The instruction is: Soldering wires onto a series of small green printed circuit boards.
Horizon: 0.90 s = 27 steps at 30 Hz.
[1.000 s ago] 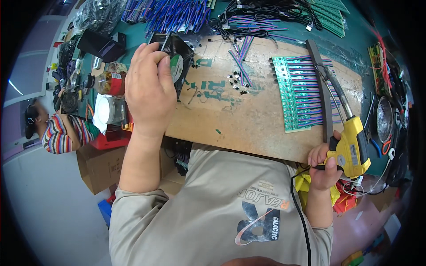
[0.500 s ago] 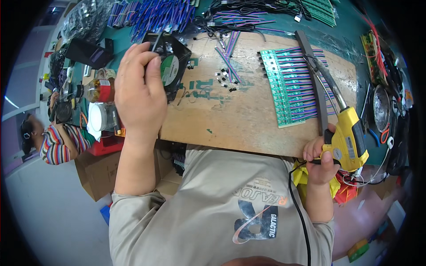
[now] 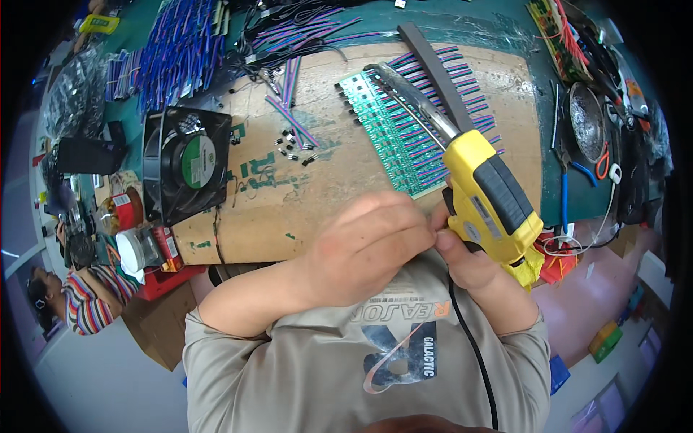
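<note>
My right hand (image 3: 468, 263) grips a yellow and black soldering gun (image 3: 485, 184), whose metal tube and thin feed rod reach over a green circuit board panel (image 3: 375, 119). Close beside it, my left hand (image 3: 368, 249) has its fingers pinched together against the right thumb; whatever they hold is hidden. Rows of short multicoloured wires (image 3: 468, 86) run along the panel, and a dark grey bar (image 3: 433, 72) lies across them. To the panel's left are several small black three-legged components (image 3: 292, 148) beside loose wire strips (image 3: 289, 119).
A black cooling fan (image 3: 184, 162) stands at the board's left edge, near a white-lidded jar (image 3: 131, 250). Wire bundles (image 3: 184, 50) fill the far left. Pliers (image 3: 567, 184) and a metal bowl (image 3: 588, 123) lie at right. A person in stripes (image 3: 97, 299) is at far left.
My left hand has left the fan and come over to my right hand. The soldering gun has moved left and farther over the circuit board panel. The whole view has shifted.
</note>
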{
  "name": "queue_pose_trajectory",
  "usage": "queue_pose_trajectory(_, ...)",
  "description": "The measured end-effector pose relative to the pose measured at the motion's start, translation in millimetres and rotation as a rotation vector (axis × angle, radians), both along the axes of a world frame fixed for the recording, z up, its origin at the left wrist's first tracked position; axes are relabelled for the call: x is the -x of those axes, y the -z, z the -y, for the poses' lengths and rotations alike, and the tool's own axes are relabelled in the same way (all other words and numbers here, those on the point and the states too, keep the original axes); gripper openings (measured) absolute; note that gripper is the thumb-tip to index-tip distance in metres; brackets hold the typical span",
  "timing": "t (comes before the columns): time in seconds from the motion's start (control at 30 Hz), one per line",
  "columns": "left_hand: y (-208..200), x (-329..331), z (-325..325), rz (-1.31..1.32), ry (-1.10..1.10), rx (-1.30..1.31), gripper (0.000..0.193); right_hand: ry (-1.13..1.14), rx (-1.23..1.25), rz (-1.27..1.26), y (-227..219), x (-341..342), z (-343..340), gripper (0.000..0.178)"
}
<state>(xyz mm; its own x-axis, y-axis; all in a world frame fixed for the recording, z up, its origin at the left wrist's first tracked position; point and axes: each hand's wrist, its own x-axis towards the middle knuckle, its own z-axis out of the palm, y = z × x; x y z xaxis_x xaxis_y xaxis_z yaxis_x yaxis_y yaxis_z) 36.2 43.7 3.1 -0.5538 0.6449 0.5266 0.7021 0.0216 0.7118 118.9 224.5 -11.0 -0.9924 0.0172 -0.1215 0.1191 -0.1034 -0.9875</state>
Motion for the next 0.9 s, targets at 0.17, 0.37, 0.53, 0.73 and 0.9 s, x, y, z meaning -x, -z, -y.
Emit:
queue_pose_trajectory(0.17, 6, 2, -5, 0.12, -0.045, -0.007, 0.027, 0.056, -0.029, 0.013, 5, 3, 0, 0.017)
queue_pose_trajectory(0.37, 9, 9, 0, 0.22, -0.027, 0.016, 0.025, 0.144, -0.225, -0.034, 8, 10, 6, 0.023)
queue_pose_trajectory(0.53, 6, 18, 4, 0.192, -0.025, 0.053, 0.027, 0.074, -0.116, 0.023, 1, 18, 3, 0.023)
queue_pose_trajectory(0.73, 6, 28, 4, 0.146, 0.034, 0.051, 0.026, 0.014, -0.003, -0.016, 2, 22, 4, 0.057)
queue_pose_trajectory(0.9, 9, 31, 4, 0.138, 0.049, 0.041, 0.025, 0.021, 0.031, 0.0, 2, 22, 3, 0.058)
